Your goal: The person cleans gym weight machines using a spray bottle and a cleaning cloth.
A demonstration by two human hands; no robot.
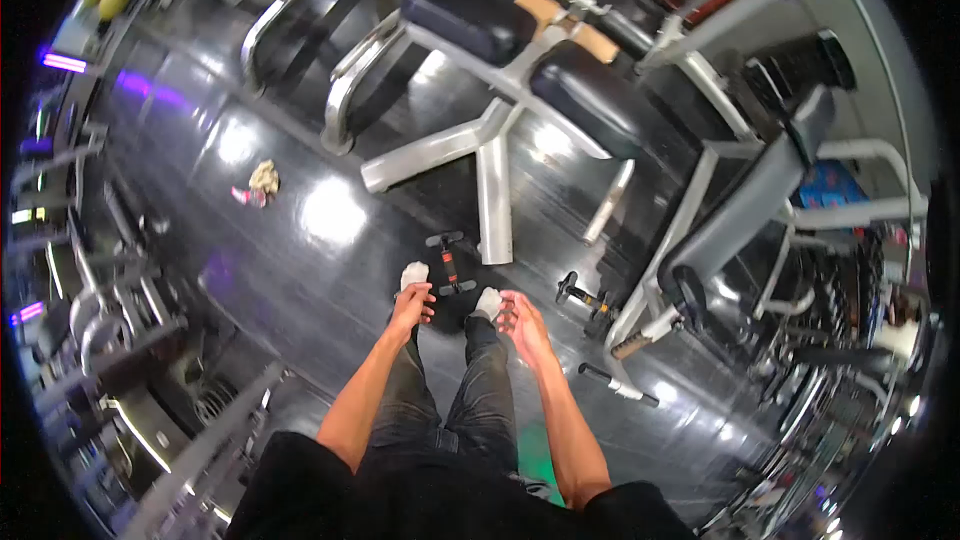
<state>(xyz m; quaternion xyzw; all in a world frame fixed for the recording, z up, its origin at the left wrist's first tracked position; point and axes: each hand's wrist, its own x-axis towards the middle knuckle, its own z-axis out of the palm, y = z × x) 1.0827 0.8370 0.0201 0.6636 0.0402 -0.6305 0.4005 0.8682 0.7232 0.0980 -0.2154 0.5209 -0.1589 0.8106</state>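
Note:
My left hand point(412, 308) hangs over my left foot, its fingers loosely bent and apart, with nothing in it that I can see. Beside my right foot, my right hand point(523, 322) is open with its fingers spread and nothing in them. White coverings show on my left foot point(414, 274) and right foot point(489, 301). A push-up bar point(449, 265) with a black and orange grip lies on the floor just past my feet, touched by neither hand. Off to the right on the floor is a similar push-up bar point(584, 296).
A weight bench point(600, 100) with black pads and a silver frame stands ahead. To the right is a grey padded seat machine point(745, 205). A black-and-white handle point(618, 385) lies near it. Crumpled cloth point(264, 178) sits on the dark floor point(200, 230). Gym machines point(130, 315) line the left.

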